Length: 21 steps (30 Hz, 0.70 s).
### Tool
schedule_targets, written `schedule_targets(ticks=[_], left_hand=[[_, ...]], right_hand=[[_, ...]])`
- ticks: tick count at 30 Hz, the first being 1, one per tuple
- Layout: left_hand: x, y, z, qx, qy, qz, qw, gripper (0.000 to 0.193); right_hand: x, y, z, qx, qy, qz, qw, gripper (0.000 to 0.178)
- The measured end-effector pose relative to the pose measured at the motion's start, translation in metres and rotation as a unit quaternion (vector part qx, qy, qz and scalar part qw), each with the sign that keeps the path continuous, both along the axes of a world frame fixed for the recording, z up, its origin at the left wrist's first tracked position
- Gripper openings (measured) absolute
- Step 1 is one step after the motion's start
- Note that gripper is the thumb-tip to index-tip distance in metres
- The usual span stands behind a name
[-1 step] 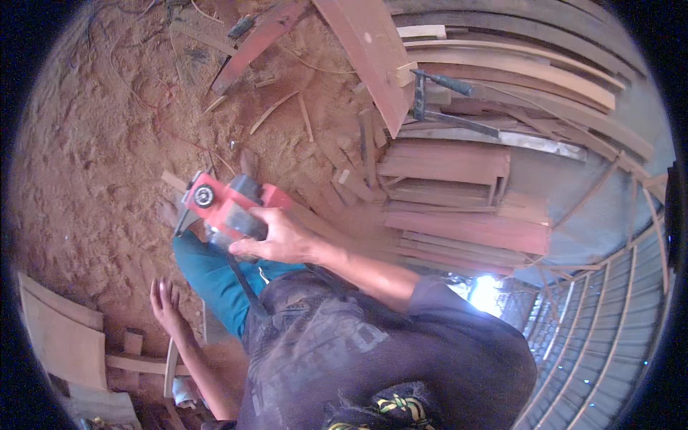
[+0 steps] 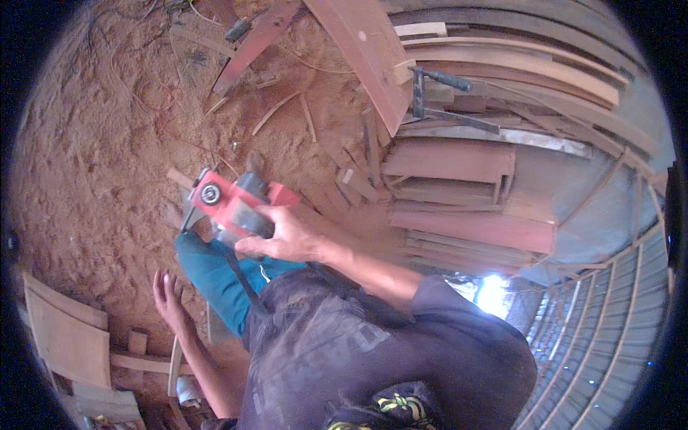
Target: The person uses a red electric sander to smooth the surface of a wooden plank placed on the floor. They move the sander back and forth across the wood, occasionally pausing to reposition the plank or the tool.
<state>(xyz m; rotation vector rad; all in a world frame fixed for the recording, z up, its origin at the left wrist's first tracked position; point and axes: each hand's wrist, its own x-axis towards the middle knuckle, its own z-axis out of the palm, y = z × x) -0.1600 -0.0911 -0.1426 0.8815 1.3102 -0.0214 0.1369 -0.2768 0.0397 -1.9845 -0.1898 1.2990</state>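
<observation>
The red and grey handheld electric planer with a round black-and-white knob at one end (image 2: pixel 233 204) sits left of the picture's centre, above the person's teal-clad leg (image 2: pixel 215 276) and over the sawdust-covered reddish dirt floor (image 2: pixel 93 143). Its long axis runs nearly level across the picture, tilted slightly, with the knob end toward the left and a little higher-left and the far end hidden under the grip. The right hand (image 2: pixel 283 236) is wrapped around the planer's top handle from the right side, fingers curled closed over it, the bare forearm running down and right to a dark short-sleeved shirt (image 2: pixel 344 351). A black power cord (image 2: pixel 240 276) hangs from the tool across the teal leg. The left hand (image 2: pixel 168 290) is lower and to the left, well apart from the planer, open with its fingers extended and close together, pointing upward; whether it touches the ground cannot be told. Beyond the planer, to the upper right, lies a stack of reddish-brown wooden planks (image 2: pixel 459 193), with a long red board (image 2: pixel 362 57) leaning diagonally above it. Pale flat wood panels (image 2: pixel 64 333) sit at the lower left, and a grey ribbed metal sheet (image 2: pixel 609 322) curves along the lower right.
</observation>
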Motion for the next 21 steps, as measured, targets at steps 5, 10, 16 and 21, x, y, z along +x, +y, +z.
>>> schedule_targets(ticks=[5, 10, 16, 21], left_hand=[[0.141, -0.063, 0.075, 0.019, -0.167, -0.154, 0.974, 0.081], [0.253, -0.144, 0.12, 0.092, -0.119, -0.279, 0.949, 0.118], [0.328, -0.233, 0.161, 0.001, -0.189, -0.318, 0.929, 0.125], [0.369, -0.299, 0.181, -0.03, -0.173, -0.363, 0.915, 0.132]], right_hand=[[0.029, -0.069, 0.06, 0.071, -0.044, -0.05, 0.995, 0.065], [0.075, -0.161, 0.08, 0.038, -0.166, -0.01, 0.985, 0.06], [0.126, -0.275, 0.105, 0.038, -0.211, -0.038, 0.976, 0.056], [0.172, -0.342, 0.129, 0.01, -0.225, -0.034, 0.974, 0.052]])
